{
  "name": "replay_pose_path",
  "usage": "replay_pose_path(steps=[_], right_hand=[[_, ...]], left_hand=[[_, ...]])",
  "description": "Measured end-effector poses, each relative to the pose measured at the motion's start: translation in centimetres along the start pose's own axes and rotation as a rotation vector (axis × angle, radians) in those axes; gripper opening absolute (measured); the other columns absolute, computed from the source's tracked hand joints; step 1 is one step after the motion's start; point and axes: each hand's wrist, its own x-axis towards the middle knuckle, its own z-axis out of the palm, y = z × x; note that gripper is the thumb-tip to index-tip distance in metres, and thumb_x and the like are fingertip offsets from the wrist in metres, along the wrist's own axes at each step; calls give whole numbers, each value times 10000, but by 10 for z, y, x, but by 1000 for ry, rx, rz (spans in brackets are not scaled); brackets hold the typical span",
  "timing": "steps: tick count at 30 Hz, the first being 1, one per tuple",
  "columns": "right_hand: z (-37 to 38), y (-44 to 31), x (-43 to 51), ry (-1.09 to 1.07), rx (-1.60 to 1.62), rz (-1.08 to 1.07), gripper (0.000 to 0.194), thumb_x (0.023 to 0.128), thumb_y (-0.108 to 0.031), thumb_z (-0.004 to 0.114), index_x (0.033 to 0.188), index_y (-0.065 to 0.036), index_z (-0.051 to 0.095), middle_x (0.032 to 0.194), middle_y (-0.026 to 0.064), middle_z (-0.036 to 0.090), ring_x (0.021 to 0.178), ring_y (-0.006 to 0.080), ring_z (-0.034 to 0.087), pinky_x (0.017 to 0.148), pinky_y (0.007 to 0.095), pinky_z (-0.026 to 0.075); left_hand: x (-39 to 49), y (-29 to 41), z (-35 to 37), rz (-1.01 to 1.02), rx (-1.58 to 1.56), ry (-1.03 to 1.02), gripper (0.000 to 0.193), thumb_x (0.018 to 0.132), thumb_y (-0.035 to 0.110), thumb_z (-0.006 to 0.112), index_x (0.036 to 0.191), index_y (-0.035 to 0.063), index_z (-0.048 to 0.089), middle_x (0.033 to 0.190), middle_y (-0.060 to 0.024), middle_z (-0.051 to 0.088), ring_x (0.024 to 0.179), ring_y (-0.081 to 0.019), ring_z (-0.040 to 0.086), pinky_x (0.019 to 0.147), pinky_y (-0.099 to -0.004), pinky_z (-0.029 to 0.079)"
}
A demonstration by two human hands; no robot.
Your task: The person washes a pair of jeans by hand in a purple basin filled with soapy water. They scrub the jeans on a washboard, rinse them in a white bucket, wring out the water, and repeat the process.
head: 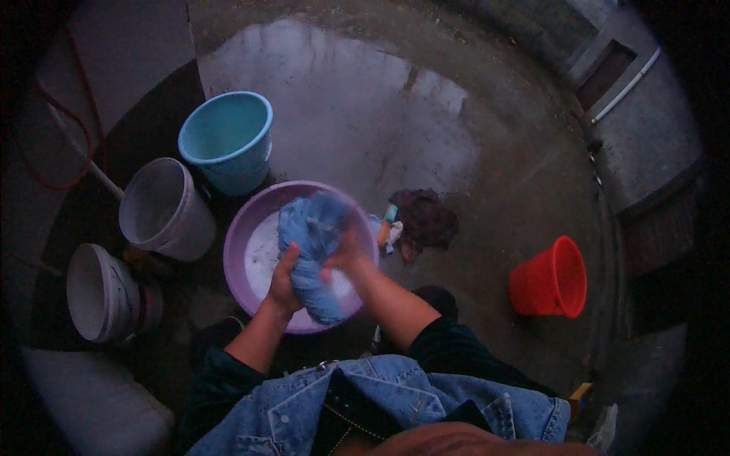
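A purple plastic basin (232, 256) with whitish, sudsy water stands on the ground before me. Over it I see a bunched, wet-looking blue cloth (308, 228), its lower end twisted together. My left hand (285, 279) grips the cloth from its left side, thumb up. My right hand (349, 251) is at the cloth's right side, blurred by motion; whether its fingers are closed on the fabric is unclear. Just right of the basin, a dark brown heap of cloth (428, 219) lies on the wet concrete beside a brush-like thing with a green end (391, 214), partly hidden.
A light blue bucket (239, 171) stands behind the basin at the left. Two pale buckets, one (197, 222) nearer the basin and another (117, 296) lower left, flank it. A red bucket (533, 282) is at the right. A red hose (85, 125) hangs at the far left.
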Motion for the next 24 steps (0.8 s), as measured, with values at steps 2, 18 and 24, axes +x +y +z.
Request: replay_pose_path(steps=[2, 18, 24], right_hand=[[20, -12, 3, 147, -138, -176, 637, 759, -634, 540, 1171, -149, 509, 1066, 78, 588, 935, 177, 579, 750, 316, 496], [-81, -3, 24, 906, -1721, -288, 435, 664, -221, 713, 975, 19, 527, 908, 229, 601, 814, 379, 602, 729, 420, 472], [-101, 21, 11, 855, -2072, 89, 367, 724, -238, 665, 952, 18, 534, 959, 257, 594, 898, 405, 585, 768, 474, 464]], left_hand=[[-5, -5, -5, -131, 20, -9, 643, 838, 554, 494, 1174, 9, 429, 903, -100, 573, 728, -178, 584, 661, -296, 492], [30, -44, -75, 35, 1337, 498, 663, 750, 294, 694, 1264, 14, 381, 1139, -197, 542, 984, -299, 573, 842, -357, 455], [19, -52, -92, -254, 1438, 403, 768, 741, 418, 658, 1312, 16, 339, 1204, -199, 523, 1123, -312, 503, 943, -381, 385]])
